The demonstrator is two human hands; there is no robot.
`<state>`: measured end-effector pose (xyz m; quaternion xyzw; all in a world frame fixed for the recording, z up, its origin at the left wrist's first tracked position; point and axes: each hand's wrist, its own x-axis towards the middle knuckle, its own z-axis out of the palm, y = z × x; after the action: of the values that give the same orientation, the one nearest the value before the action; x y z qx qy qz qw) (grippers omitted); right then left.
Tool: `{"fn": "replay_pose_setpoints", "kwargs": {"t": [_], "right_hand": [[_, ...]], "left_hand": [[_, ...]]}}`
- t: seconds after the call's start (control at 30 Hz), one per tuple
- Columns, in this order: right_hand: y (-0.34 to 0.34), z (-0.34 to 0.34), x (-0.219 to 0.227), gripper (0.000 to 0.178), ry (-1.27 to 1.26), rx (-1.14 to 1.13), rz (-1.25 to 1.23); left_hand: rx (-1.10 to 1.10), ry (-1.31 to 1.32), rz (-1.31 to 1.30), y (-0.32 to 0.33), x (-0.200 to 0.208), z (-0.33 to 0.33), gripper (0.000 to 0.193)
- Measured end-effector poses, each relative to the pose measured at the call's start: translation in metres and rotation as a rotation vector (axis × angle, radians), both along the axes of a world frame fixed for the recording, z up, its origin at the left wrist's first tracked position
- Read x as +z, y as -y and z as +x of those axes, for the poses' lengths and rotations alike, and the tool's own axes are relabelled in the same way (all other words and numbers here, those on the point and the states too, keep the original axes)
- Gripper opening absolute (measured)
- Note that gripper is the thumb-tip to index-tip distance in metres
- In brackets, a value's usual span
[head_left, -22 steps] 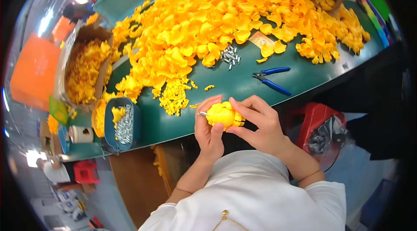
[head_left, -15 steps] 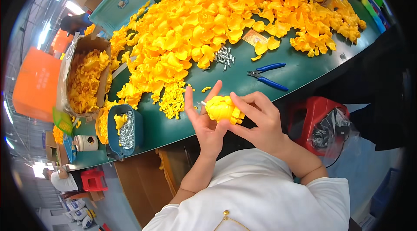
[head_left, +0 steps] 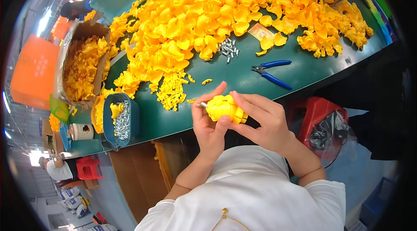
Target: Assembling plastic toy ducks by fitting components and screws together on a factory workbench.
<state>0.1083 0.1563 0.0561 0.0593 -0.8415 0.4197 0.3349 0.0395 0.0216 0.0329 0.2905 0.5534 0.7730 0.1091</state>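
Between both hands, in front of my chest, is a rounded yellow plastic piece (head_left: pixel 222 108) made of layered, petal-like parts. A small silvery metal pin (head_left: pixel 203 104) sticks out of its left end. My left hand (head_left: pixel 209 133) is closed on the piece, thumb on its near side and fingers curled behind it near the pin. My right hand (head_left: pixel 270 121) grips the right end with thumb and fingertips. Beyond the hands, blue-handled cutting pliers (head_left: pixel 274 74) lie with their jaws apart. Small yellow clips (head_left: pixel 173 92) and loose metal pins (head_left: pixel 228 49) lie on the table.
A large heap of yellow petal parts (head_left: pixel 195 14) covers the green table (head_left: pixel 173 123). At left stand a cardboard box (head_left: pixel 80 72) of yellow parts, a blue basket (head_left: pixel 135 118) of metal pins and a white mug (head_left: pixel 81 131). A red stool (head_left: pixel 310 118) stands at right.
My left fingers, spread upright before, have curled in toward the metal pin and the yellow piece. Both hands keep hold of the piece. The view has shifted slightly.
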Motion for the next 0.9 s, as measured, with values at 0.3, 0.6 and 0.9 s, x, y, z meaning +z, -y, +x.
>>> {"fn": "replay_pose_setpoints", "kwargs": {"t": [0.3, 0.6, 0.9], "right_hand": [[0.015, -0.010, -0.004, 0.055, -0.006, 0.001, -0.080], [0.010, -0.011, -0.005, 0.032, 0.246, 0.204, -0.561], [0.010, -0.015, -0.008, 0.030, 0.236, 0.197, -0.484]], "left_hand": [[0.076, 0.099, 0.156, -0.002, 0.003, 0.000, 0.062], [-0.007, 0.268, 0.097, 0.009, 0.007, 0.004, 0.064], [0.072, 0.140, 0.033, 0.006, 0.006, 0.006, 0.062]]}}
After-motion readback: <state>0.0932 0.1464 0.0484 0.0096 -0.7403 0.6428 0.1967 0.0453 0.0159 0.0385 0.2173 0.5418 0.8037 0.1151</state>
